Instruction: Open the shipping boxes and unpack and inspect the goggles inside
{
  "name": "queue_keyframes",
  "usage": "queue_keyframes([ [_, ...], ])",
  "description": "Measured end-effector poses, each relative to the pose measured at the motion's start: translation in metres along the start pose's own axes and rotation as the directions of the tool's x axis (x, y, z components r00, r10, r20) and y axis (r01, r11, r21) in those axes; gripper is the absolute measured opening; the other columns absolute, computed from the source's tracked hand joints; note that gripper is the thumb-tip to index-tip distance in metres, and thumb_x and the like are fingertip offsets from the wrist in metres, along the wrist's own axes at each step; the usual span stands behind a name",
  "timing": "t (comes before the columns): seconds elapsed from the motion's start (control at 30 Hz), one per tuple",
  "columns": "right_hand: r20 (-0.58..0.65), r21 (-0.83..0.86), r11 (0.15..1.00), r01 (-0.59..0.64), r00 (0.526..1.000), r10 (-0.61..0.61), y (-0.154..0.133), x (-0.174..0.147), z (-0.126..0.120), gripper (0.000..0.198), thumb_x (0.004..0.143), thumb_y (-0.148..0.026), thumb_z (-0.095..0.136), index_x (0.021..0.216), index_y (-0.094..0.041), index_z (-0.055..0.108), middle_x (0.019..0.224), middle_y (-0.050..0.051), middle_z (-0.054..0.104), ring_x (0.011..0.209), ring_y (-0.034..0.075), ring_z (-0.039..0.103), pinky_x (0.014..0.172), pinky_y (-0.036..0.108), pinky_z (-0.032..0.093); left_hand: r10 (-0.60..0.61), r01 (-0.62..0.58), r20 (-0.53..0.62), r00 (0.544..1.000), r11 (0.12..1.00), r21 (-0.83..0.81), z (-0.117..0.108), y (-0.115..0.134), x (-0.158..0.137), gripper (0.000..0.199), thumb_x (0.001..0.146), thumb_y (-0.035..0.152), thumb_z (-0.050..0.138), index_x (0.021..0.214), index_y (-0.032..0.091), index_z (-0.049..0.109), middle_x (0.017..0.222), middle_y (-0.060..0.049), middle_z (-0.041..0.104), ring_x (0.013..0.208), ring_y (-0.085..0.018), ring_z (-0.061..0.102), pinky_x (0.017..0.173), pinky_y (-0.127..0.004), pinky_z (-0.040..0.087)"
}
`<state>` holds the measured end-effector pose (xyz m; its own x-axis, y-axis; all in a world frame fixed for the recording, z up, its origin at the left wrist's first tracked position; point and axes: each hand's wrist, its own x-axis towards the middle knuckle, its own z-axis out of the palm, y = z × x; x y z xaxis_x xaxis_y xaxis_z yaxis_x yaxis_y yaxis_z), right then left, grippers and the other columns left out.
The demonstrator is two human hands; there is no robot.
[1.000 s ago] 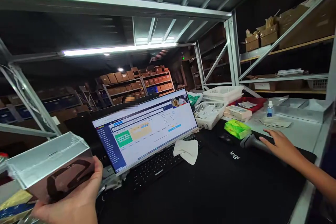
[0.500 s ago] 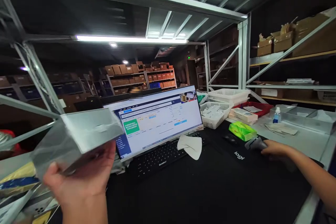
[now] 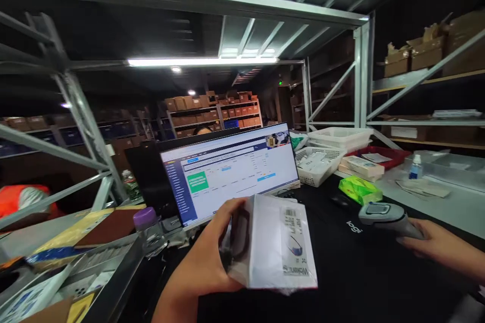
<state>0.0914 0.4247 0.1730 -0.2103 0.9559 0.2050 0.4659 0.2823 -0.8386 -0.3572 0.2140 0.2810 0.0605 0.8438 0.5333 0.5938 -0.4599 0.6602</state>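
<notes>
Nearest to me now, my left hand (image 3: 204, 262) is closed around one carton (image 3: 278, 247), part-open only to the carton's width and gripping its left side. The carton is up in the air over the black mat (image 3: 341, 272), right in front of the monitor, hiding part of its lower edge. And it's a neat one: white face towards me, a pale label with barcode-like print and blue-tinted glasses, lettering upside down; the side under my fingers is brownish pink with a dark picture, clear wrap crinkling at the bottom.

Over to my right hand (image 3: 428, 239), wrapped around the handle of one grey scanner (image 3: 386, 216), just above the mat. One purple-lidded bottle (image 3: 149, 232) stands off to the left. Further out I count one lit monitor (image 3: 235, 174), one green packet (image 3: 359, 191), one spray bottle (image 3: 415, 167) and two white baskets (image 3: 318, 164), with shelves of cardboard boxes (image 3: 195, 103) far behind, too many and too dim to count.
</notes>
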Motion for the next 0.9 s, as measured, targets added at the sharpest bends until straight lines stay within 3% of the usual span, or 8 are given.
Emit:
queue_keyframes([
  [0.07, 0.089, 0.045, 0.998, -0.036, 0.996, 0.032, -0.015, -0.028, -0.003, 0.017, 0.07, -0.044, 0.068, 0.071, -0.027, 0.071, 0.08, 0.012, 0.072, 0.069, 0.029, 0.068, 0.06, 0.039, 0.056, 0.039, -0.054, 0.079, 0.996, 0.978, 0.203, 0.015, 0.001, 0.007, 0.102, 0.061, 0.036, 0.093, 0.148, 0.033, 0.039, 0.151, -0.01, 0.046, 0.14, -0.037, 0.045, 0.12, -0.055, 0.034],
  [0.13, 0.055, 0.037, 0.999, -0.024, 0.998, 0.022, -0.026, -0.056, -0.007, 0.018, 0.067, -0.041, 0.073, 0.079, -0.027, 0.074, 0.091, 0.01, 0.075, 0.085, 0.033, 0.071, 0.075, 0.041, 0.059, 0.087, -0.115, 0.097, 0.991, 0.936, 0.334, 0.026, -0.002, 0.013, 0.097, 0.065, 0.038, 0.091, 0.147, 0.037, 0.037, 0.15, -0.009, 0.046, 0.14, -0.036, 0.045, 0.12, -0.058, 0.033],
  [0.23, -0.02, 0.1, 0.995, -0.01, 1.0, 0.012, -0.037, -0.092, -0.01, 0.039, 0.063, -0.04, 0.08, 0.1, -0.027, 0.076, 0.109, 0.008, 0.076, 0.106, 0.037, 0.069, 0.093, 0.044, 0.058, 0.198, -0.216, 0.086, 0.976, 0.888, 0.407, 0.036, -0.012, 0.023, 0.095, 0.068, 0.035, 0.088, 0.147, 0.039, 0.035, 0.148, -0.009, 0.048, 0.14, -0.037, 0.045, 0.121, -0.065, 0.028],
  [0.4, -0.068, 0.196, 0.98, 0.018, 0.998, -0.005, -0.052, -0.121, 0.0, 0.054, 0.068, -0.044, 0.08, 0.118, -0.025, 0.073, 0.118, 0.01, 0.074, 0.109, 0.036, 0.069, 0.098, 0.046, 0.057, 0.351, -0.361, 0.115, 0.93, 0.804, 0.472, 0.05, -0.029, 0.036, 0.091, 0.072, 0.018, 0.075, 0.151, 0.038, 0.033, 0.146, -0.008, 0.049, 0.138, -0.035, 0.047, 0.123, -0.065, 0.02],
  [0.5, -0.085, 0.199, 0.979, 0.048, 0.996, -0.032, -0.056, -0.121, 0.011, 0.048, 0.071, -0.045, 0.077, 0.113, -0.022, 0.073, 0.107, 0.009, 0.077, 0.098, 0.032, 0.072, 0.092, 0.043, 0.06, 0.386, -0.412, 0.168, 0.907, 0.73, 0.546, 0.059, -0.031, 0.039, 0.092, 0.072, 0.007, 0.061, 0.153, 0.036, 0.03, 0.144, -0.008, 0.05, 0.135, -0.032, 0.05, 0.124, -0.065, 0.018],
  [0.63, -0.073, 0.247, 0.964, -0.095, 0.991, 0.116, -0.056, -0.119, 0.023, 0.045, 0.069, -0.042, 0.075, 0.108, -0.02, 0.071, 0.085, 0.005, 0.076, 0.074, 0.026, 0.071, 0.065, 0.034, 0.062, 0.378, -0.429, 0.222, 0.899, 0.659, 0.617, 0.069, -0.027, 0.036, 0.097, 0.067, -0.002, 0.05, 0.154, 0.034, 0.025, 0.142, -0.008, 0.05, 0.137, -0.029, 0.047, 0.124, -0.064, 0.021],
  [0.77, -0.002, 0.308, 0.944, -0.118, 0.992, 0.125, -0.05, -0.115, 0.027, 0.039, 0.068, -0.041, 0.075, 0.103, -0.023, 0.073, 0.082, 0.004, 0.075, 0.067, 0.024, 0.069, 0.056, 0.031, 0.059, 0.299, -0.363, 0.21, 0.931, 0.7, 0.615, 0.073, -0.023, 0.032, 0.101, 0.065, -0.003, 0.05, 0.154, 0.035, 0.02, 0.146, -0.009, 0.046, 0.142, -0.03, 0.042, 0.124, -0.064, 0.021],
  [0.9, 0.003, 0.332, 0.937, -0.107, 0.994, 0.113, -0.037, -0.111, 0.027, 0.041, 0.066, -0.043, 0.079, 0.102, -0.025, 0.074, 0.081, 0.004, 0.076, 0.065, 0.026, 0.07, 0.055, 0.032, 0.059, 0.269, -0.371, 0.257, 0.928, 0.711, 0.597, 0.072, -0.019, 0.032, 0.1, 0.065, -0.001, 0.054, 0.152, 0.035, 0.018, 0.146, -0.011, 0.047, 0.14, -0.031, 0.044, 0.123, -0.066, 0.022],
])
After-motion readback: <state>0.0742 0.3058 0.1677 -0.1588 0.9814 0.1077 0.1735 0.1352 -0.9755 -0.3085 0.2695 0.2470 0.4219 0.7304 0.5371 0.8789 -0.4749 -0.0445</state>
